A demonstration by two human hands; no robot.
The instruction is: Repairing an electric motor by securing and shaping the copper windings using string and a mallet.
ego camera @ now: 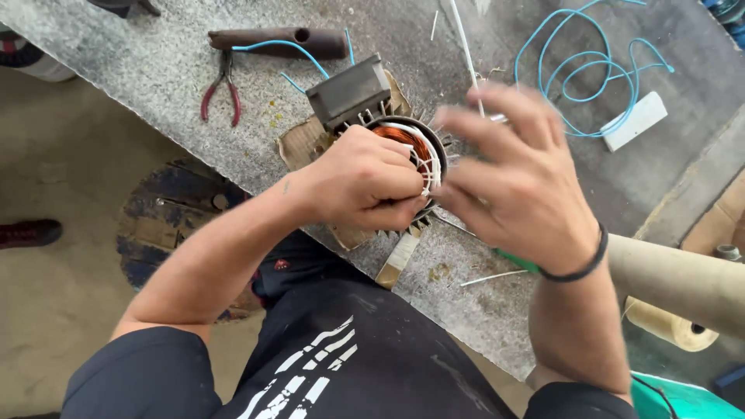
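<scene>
A round motor stator with copper windings and white insulating sleeves lies on a scrap of cardboard on the grey stone bench. My left hand is closed on the stator's near rim, fingers curled into the windings. My right hand hovers just right of the stator, blurred, fingers spread, fingertips close to the white sleeves; a thin white strip runs up from behind it. Whether the fingers pinch anything is not clear.
Red-handled pliers and a dark tube with blue wire lie at the back left. A grey metal block stands behind the stator. Coiled blue wire and a white strip are at the right; cardboard rolls are at the lower right.
</scene>
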